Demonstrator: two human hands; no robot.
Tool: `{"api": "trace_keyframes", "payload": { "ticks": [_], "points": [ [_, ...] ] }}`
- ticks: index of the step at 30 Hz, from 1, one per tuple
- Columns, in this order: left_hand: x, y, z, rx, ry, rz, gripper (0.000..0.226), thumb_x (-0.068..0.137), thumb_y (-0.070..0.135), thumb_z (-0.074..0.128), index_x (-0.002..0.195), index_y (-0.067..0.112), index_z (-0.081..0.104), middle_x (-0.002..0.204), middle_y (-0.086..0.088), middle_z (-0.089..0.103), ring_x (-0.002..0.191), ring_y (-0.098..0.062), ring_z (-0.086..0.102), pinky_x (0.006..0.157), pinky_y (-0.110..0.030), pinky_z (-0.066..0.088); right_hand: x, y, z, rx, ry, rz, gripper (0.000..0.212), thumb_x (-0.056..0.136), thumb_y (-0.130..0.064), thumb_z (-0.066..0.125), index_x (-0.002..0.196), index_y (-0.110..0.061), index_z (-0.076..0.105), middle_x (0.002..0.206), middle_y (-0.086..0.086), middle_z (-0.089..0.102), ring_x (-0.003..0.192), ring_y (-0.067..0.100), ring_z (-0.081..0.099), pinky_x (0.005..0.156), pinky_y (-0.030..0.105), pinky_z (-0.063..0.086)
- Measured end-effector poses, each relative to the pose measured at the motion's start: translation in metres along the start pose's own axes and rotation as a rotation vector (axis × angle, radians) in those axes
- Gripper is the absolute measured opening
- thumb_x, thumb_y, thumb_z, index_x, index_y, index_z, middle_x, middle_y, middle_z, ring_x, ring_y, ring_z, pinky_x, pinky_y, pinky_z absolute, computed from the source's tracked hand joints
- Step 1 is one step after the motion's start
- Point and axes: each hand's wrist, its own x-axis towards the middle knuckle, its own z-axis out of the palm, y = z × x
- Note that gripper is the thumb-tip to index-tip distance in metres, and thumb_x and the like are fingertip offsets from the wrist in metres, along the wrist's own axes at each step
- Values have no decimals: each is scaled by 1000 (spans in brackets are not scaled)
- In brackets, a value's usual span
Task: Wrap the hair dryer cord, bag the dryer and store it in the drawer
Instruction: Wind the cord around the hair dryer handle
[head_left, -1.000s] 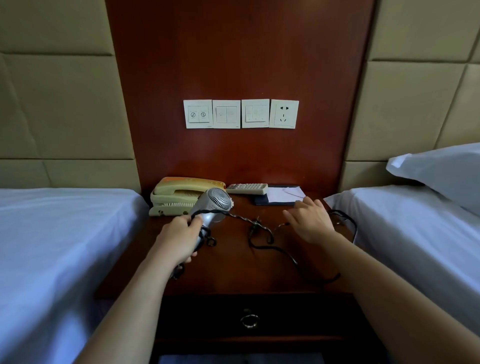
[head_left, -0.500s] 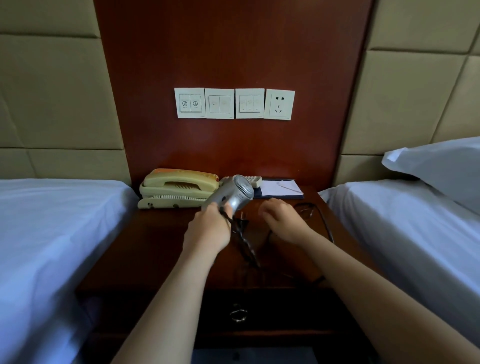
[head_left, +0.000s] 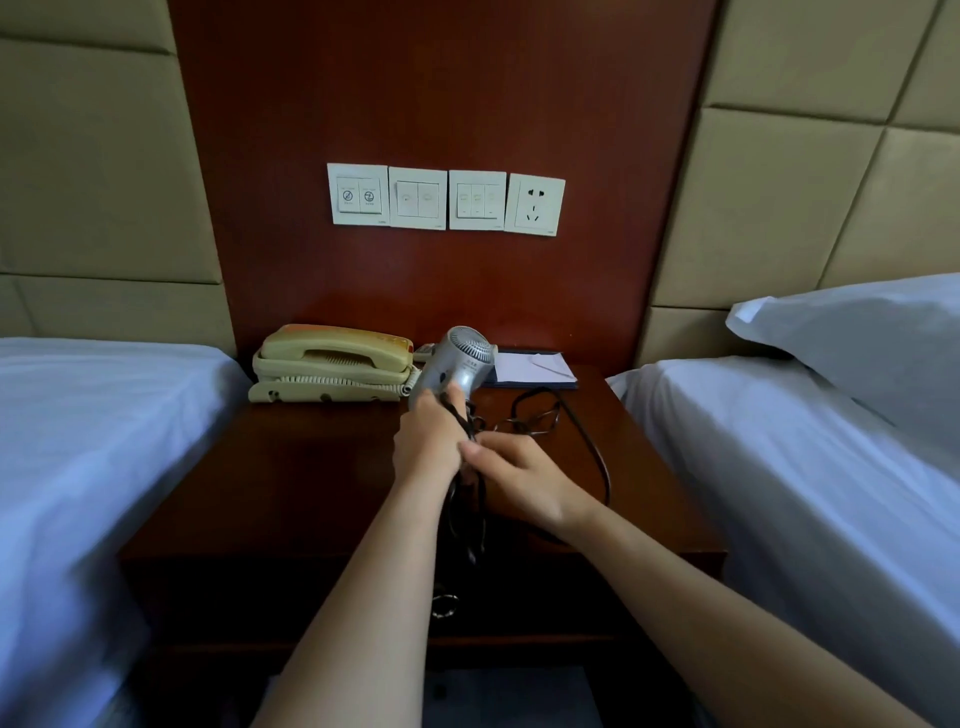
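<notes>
The silver hair dryer (head_left: 457, 364) is held over the nightstand (head_left: 311, 467), grille end up, with the left hand (head_left: 428, 447) curled tight round its handle. Its black cord (head_left: 467, 519) lies partly looped on the wood beyond the hands and partly hangs in strands beneath them, where the right hand (head_left: 519, 478), fingers bent, pinches a strand just beside the left. We judge the dryer light, hard-shelled and a little slick, best held by the handle as now. The cord looks limp but kinked, best taken close to the handle and fed on turn by turn, or the loops may slip. Behind stand a cream telephone (head_left: 332, 364) and a notepad (head_left: 530, 369). Below, the closed drawer (head_left: 545, 597) shows its ring pull (head_left: 444, 605), between two white beds (head_left: 104, 441).
</notes>
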Motion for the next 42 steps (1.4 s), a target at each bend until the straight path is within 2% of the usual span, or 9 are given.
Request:
{"api": "trace_keyframes", "payload": {
  "ticks": [3,9,13,15,22,25,30,34,42],
  "points": [
    [3,-2,0,-36,29,-26,52,98,47,28,118,8,56,119,-22,59,111,-39,56,77,-35,36,-4,-1,-2,8,-49,-21,6,88,-17,61,82,-16,61,81,-2,60,78,8,56,74,20,44],
    [5,-7,-6,-70,27,-17,51,93,54,31,115,16,56,112,-16,64,99,-38,63,88,-44,52,-2,-6,-10,-228,94,-28,27,93,-18,54,67,-20,56,66,-8,53,61,6,48,61,16,38],
    [3,-8,-17,42,17,43,44,95,44,39,130,19,50,121,-15,60,109,-38,58,90,-43,48,0,-17,-27,-7,210,13,37,96,-17,48,61,-15,57,63,-3,65,73,19,64,80,27,47],
    [3,-9,-22,85,8,87,46,94,45,39,131,20,49,121,-15,60,109,-38,57,92,-46,48,3,-20,-29,111,216,15,41,96,-13,48,56,-13,50,54,-2,58,60,15,58,81,28,48],
    [4,-15,-48,187,12,181,44,96,42,39,133,20,48,120,-12,60,106,-34,58,80,-40,45,8,-28,-36,134,256,50,40,88,2,58,57,-12,37,37,-12,38,33,-1,31,39,9,24],
    [5,-20,-58,243,-28,225,43,92,47,38,117,16,54,108,-14,64,96,-36,62,81,-45,50,11,-32,-39,-40,327,24,36,89,-10,61,59,-9,42,36,-11,39,33,1,32,40,14,26],
    [2,-28,-76,329,-116,320,29,91,43,39,93,21,58,73,-6,57,69,-31,62,64,-37,51,16,-19,-50,-614,451,172,37,90,-43,55,60,-21,54,59,-4,49,68,20,51,60,29,34],
    [-7,-27,-96,307,-251,335,34,94,37,39,97,11,61,62,-8,59,46,-21,54,44,-25,41,17,-30,-52,-790,532,243,32,94,-47,44,78,-25,61,89,7,66,90,33,60,64,32,36],
    [-27,-31,-115,272,-562,203,38,94,40,40,94,5,54,59,-10,62,39,-19,48,39,-21,38,24,-29,-49,-1013,755,156,45,98,-45,35,82,-13,63,88,12,69,85,37,62,58,31,30]
  ]
}}
